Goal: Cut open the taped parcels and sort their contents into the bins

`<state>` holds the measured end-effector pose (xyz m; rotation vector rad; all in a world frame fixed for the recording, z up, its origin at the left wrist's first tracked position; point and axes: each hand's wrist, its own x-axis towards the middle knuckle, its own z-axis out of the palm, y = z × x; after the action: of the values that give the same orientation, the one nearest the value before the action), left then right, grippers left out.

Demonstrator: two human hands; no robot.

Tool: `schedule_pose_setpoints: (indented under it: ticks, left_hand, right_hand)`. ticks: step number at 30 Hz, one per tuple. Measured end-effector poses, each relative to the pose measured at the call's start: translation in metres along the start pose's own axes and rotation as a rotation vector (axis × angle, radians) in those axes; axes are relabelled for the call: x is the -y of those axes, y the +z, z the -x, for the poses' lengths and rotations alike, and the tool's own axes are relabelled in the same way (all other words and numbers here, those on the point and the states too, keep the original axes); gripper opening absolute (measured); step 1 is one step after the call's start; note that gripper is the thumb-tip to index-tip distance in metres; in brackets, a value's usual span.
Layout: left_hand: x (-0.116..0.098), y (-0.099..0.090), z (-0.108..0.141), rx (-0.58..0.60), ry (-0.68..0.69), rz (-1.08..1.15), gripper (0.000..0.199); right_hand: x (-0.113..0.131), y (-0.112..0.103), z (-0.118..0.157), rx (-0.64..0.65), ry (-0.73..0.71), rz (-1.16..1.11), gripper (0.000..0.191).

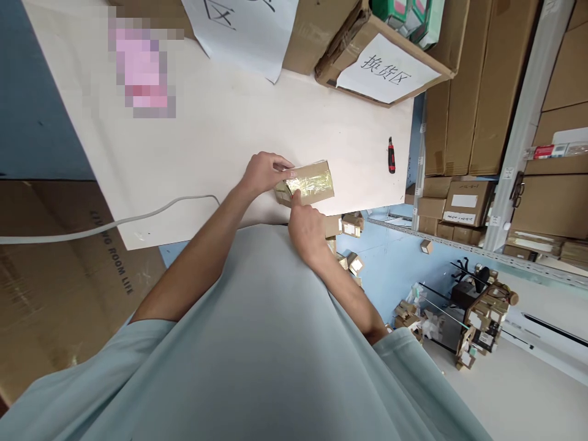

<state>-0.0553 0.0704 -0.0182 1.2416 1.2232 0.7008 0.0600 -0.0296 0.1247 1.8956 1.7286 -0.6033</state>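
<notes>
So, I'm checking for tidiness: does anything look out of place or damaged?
Yes: small cartons lie scattered on the blue floor beside the table, one carton apart from the rest, as if dropped rather than stacked. The tape on the held box also seems creased.

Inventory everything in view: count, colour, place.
Small carton: 1, brown, table's near edge
Table: 1, white, beneath carton
Utility knife: 1, red and black, table's right end
Labelled boxes: 2, brown, table's far side
Paper sheets: 2, white, on those boxes
Packages: several, green, in right box
Pixelated patch: 1, pink, table's far left
Cable: 1, pale grey, across table's left edge
Large carton: 1, brown, left of table
Shelf cartons: many, brown, on grey shelving at right
Loose boxes: many, brown, on blue floor
Shirt: 1, pale blue, on the person
Left hand: 1, bare, on small carton's left end
Right hand: 1, bare, finger on shiny tape
</notes>
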Motion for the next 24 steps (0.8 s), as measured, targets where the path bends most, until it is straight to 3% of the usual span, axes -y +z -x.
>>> schedule_pose_setpoints:
  ticks: [4, 11, 24]
  left_hand:
    - [-0.001, -0.002, -0.001, -0.009, -0.043, 0.009, 0.042]
    - [-0.002, 0.003, 0.005, -0.015, -0.043, 0.009, 0.043]
    - [-0.010, 0.000, 0.003, -0.056, -0.105, 0.016, 0.038]
  right_hand:
    - [0.008, -0.003, -0.001, -0.009, -0.026, -0.020, 0.065]
    - [-0.008, -0.009, 0.016, 0.069, -0.009, 0.018, 0.067]
    - [0.004, -0.023, -0.001, 0.085, -0.064, 0.124, 0.057]
